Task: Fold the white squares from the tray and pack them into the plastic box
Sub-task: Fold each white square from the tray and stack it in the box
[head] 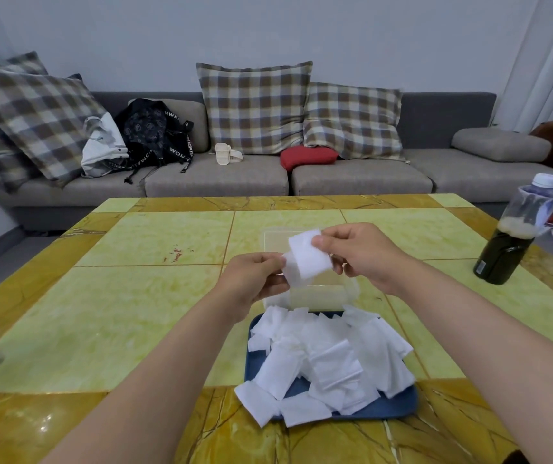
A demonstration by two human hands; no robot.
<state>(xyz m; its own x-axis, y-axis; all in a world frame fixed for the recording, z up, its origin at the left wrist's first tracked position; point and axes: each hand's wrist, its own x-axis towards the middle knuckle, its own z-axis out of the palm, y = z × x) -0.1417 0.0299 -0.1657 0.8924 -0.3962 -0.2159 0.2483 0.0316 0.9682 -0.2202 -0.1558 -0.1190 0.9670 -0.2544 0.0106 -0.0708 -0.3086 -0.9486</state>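
A white square (306, 259) hangs in the air above the clear plastic box (348, 291), partly bent over itself. My left hand (251, 279) pinches its lower left edge. My right hand (365, 254) pinches its upper right corner with thumb and fingers. Just behind the blue tray (398, 405) stands the box, and my hands hide much of its inside. Several loose white squares (328, 360) lie heaped on the tray, some spilling over its front left rim.
The yellow-green tiled table (134, 313) holds a dark bottle with a white cap (516, 236) at the far right. A red stain (176, 254) marks the table's middle. Behind stands a grey sofa (218, 179) with checked cushions and bags.
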